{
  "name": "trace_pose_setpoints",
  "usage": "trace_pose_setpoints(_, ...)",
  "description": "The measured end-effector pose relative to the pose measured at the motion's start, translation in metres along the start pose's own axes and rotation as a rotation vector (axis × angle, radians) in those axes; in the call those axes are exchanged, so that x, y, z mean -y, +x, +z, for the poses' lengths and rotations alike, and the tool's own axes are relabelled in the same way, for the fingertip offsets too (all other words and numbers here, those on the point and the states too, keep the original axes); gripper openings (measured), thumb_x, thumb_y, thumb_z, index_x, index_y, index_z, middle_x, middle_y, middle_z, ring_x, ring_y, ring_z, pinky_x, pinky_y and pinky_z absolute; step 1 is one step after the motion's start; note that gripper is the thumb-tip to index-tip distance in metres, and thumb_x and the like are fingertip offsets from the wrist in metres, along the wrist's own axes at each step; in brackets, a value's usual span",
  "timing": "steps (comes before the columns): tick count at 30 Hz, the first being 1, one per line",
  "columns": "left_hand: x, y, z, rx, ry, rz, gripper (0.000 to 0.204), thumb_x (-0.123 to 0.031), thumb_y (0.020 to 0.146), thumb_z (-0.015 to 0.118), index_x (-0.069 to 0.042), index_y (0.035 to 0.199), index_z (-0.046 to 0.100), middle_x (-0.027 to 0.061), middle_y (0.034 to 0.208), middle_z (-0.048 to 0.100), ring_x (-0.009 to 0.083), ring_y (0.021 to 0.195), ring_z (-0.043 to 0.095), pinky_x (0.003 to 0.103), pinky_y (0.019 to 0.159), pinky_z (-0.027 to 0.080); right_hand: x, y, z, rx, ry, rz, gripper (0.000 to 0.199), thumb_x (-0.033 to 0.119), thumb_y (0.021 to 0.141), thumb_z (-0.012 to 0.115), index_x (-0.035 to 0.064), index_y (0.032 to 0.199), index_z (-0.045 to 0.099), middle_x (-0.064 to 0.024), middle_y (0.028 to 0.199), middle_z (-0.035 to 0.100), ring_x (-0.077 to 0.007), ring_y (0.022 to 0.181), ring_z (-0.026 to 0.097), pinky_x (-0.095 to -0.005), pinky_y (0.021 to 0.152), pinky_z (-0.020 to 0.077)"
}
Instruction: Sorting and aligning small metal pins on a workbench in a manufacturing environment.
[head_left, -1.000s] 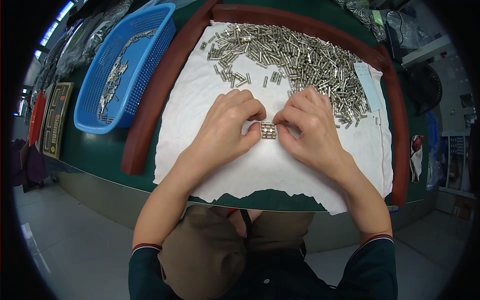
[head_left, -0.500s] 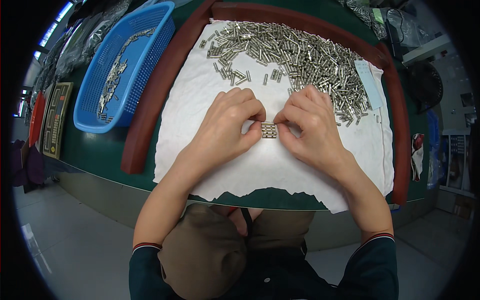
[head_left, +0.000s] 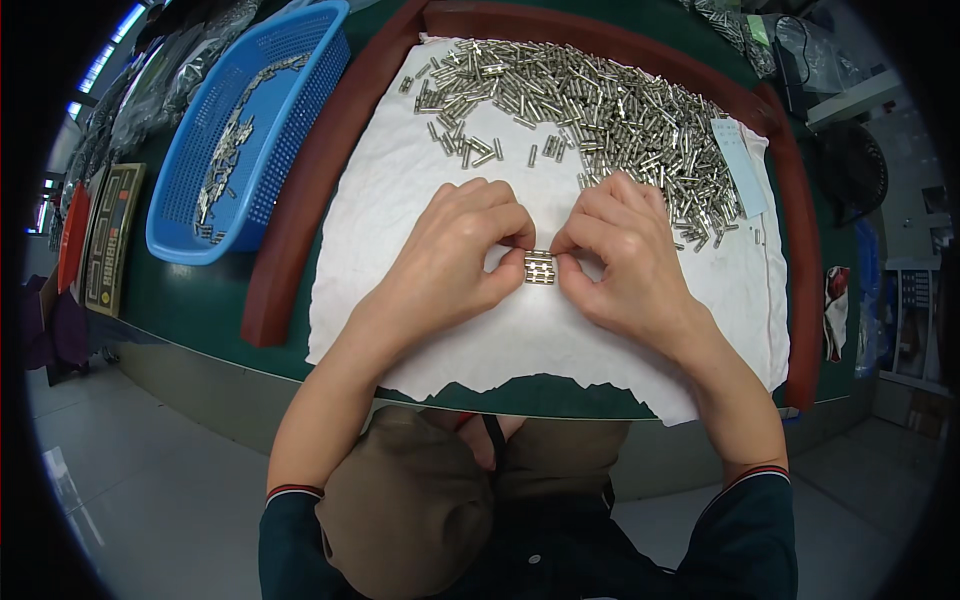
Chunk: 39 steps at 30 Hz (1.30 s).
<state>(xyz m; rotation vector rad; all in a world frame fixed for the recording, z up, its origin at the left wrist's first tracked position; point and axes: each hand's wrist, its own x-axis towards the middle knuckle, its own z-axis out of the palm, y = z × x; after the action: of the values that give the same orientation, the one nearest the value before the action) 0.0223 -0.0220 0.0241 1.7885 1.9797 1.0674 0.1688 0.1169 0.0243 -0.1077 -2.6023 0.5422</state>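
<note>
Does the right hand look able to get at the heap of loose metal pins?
Likely yes: nothing blocks the right hand from the heap across the white cloth, though it appears to grip the linked metal piece.

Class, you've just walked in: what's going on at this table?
A person's left hand and right hand hold a small metal piece between them, over a white cloth. A heap of loose metal pins lies on the cloth beyond the hands. To the left, past a dark red rail, a blue basket holds more metal pieces.
</note>
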Motion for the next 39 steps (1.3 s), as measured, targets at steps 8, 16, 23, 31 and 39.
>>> trace_pose_setpoints(8, 0.000, 0.001, -0.008, -0.016, 0.024, -0.009, 0.007, -0.003, 0.071, 0.063, -0.003, 0.078, 0.061, 0.0068, 0.078, 0.058, 0.0243, 0.081, 0.057, 0.035, 0.077, 0.041, 0.003, 0.007, -0.004, 0.004, 0.022, -0.019, 0.007, 0.007, 0.065, 0.069, 0.0082, 0.071, 0.064, -0.0025, 0.078, 0.056, -0.0229, 0.085, 0.052, -0.0382, 0.080, 0.0365)
trace_pose_setpoints(16, 0.014, -0.002, 0.006, -0.406, -0.042, 0.005, 0.011, 0.002, 0.071, 0.064, -0.003, 0.079, 0.061, 0.0075, 0.080, 0.060, 0.0250, 0.078, 0.059, 0.035, 0.072, 0.045, 0.039, -0.006, -0.017, 0.219, -0.207, -0.007, 0.105, 0.055, 0.066, 0.077, -0.0127, 0.137, 0.038, -0.0266, 0.143, 0.038, -0.0433, 0.131, 0.037, -0.0567, 0.110, 0.0223)
trace_pose_setpoints(23, 0.013, 0.004, -0.001, -0.579, -0.069, -0.014, 0.012, 0.003, 0.074, 0.065, -0.003, 0.084, 0.062, 0.0064, 0.080, 0.061, 0.0207, 0.072, 0.059, 0.032, 0.064, 0.047, 0.052, -0.026, 0.000, 0.492, -0.277, 0.023, 0.129, 0.080, 0.065, 0.059, -0.0207, 0.139, 0.026, -0.0377, 0.151, 0.021, -0.0454, 0.146, 0.015, -0.0625, 0.115, 0.0057)
trace_pose_setpoints(31, 0.015, 0.007, -0.001, -0.562, -0.080, -0.041, 0.009, 0.001, 0.074, 0.065, -0.003, 0.082, 0.061, 0.0068, 0.079, 0.060, 0.0228, 0.072, 0.058, 0.035, 0.070, 0.044, 0.042, -0.015, 0.004, 0.501, -0.270, 0.079, 0.126, 0.077, 0.068, 0.061, -0.0200, 0.141, 0.025, -0.0358, 0.152, 0.019, -0.0418, 0.148, 0.011, -0.0606, 0.116, 0.0030)
trace_pose_setpoints(39, 0.018, 0.004, 0.001, -0.539, -0.078, -0.079, 0.008, 0.001, 0.075, 0.065, -0.001, 0.083, 0.064, 0.0074, 0.077, 0.061, 0.0204, 0.068, 0.057, 0.033, 0.065, 0.047, 0.036, -0.003, 0.009, 0.484, -0.231, 0.171, 0.119, 0.065, 0.072, 0.066, -0.0168, 0.144, 0.019, -0.0317, 0.155, 0.018, -0.0386, 0.149, 0.008, -0.0562, 0.118, 0.0004)
